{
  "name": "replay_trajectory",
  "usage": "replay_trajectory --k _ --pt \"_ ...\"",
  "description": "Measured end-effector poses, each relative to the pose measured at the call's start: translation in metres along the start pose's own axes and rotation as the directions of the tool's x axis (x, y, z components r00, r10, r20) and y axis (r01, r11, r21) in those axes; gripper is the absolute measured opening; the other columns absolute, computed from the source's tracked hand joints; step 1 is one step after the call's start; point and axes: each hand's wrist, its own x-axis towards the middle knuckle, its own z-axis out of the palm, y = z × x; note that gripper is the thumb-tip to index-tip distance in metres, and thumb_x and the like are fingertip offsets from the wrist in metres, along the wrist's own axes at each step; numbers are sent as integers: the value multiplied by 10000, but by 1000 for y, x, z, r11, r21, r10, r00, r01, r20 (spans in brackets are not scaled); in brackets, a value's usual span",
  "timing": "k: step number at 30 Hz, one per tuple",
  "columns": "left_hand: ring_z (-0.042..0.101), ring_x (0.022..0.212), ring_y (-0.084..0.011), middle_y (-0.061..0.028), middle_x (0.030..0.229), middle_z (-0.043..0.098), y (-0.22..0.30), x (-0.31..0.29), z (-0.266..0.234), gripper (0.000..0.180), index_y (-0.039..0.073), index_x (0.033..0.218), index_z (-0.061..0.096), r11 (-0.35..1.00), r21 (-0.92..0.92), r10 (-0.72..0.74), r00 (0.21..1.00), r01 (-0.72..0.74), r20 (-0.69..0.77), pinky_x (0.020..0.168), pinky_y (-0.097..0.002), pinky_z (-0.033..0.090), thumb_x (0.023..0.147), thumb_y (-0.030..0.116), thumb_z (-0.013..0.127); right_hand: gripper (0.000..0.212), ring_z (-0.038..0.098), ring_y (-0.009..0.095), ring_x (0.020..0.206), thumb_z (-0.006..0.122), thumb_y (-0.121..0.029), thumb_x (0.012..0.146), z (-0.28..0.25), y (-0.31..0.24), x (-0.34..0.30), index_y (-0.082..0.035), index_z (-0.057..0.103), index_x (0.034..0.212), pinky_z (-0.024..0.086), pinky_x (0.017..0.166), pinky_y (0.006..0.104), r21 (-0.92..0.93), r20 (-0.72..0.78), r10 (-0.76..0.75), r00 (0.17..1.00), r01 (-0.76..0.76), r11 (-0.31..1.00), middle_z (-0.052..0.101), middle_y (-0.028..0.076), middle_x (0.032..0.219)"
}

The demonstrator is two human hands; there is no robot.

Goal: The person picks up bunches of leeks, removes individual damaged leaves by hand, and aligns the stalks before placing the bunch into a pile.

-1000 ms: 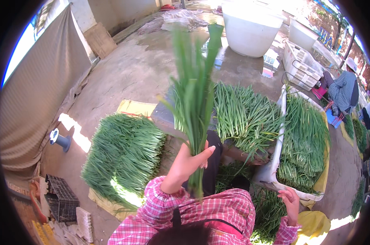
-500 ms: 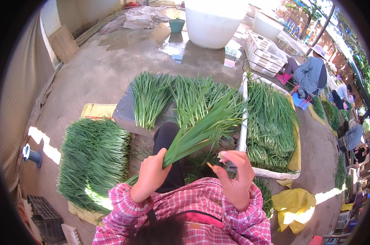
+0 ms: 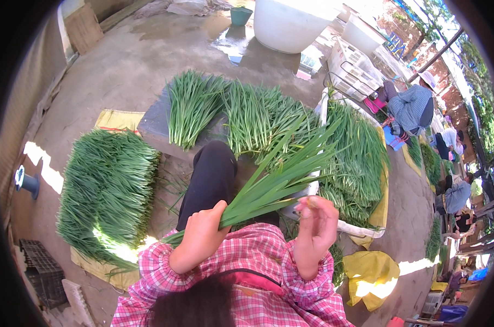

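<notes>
Beside the broad heap of cut green chives (image 3: pixel 108 191) on the concrete floor (image 3: pixel 121 71), your left hand (image 3: pixel 200 237) fists the stem end of a light, limp, easily bruised bunch of long green chive leaves (image 3: pixel 274 182) fanning up-right, best gripped near that base, while your right hand (image 3: pixel 315 229) hovers half-open, holding nothing.

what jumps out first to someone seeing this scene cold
The eye lands on the bundle of long green leaves gripped near its base by the left hand, fanning up to the right, with the right hand raised beside it, fingers loosely curled. Next comes the big heap of the same greens on the ground at left, then the large white tub at the top.
</notes>
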Motion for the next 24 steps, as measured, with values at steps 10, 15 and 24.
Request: replay_trajectory --k 10,15,24 --pt "516 639 -372 -172 631 532 7 -1 4 221 39 801 408 1000 32 -3 998 0 70 524 -451 390 663 84 576 147 528 133 566 599 -6 704 5 -5 2 4 510 821 416 531 234 -220 197 78 977 -33 975 546 78 660" --pt "512 659 -377 -176 643 534 -4 2 5 229 38 803 416 997 -76 -14 997 20 81 541 -441 396 663 99 587 93 555 140 608 557 26 724 -8 0 -12 16 490 787 434 552 223 -163 250 89 964 -49 985 576 109 718" --pt "483 656 -379 -185 671 530 -6 -3 0 201 13 882 505 983 -180 -24 993 44 113 535 -328 404 694 55 565 110 595 174 608 576 55 675 -30 -4 -36 23 543 776 462 549 229 -377 367 133 921 16 926 599 126 695"
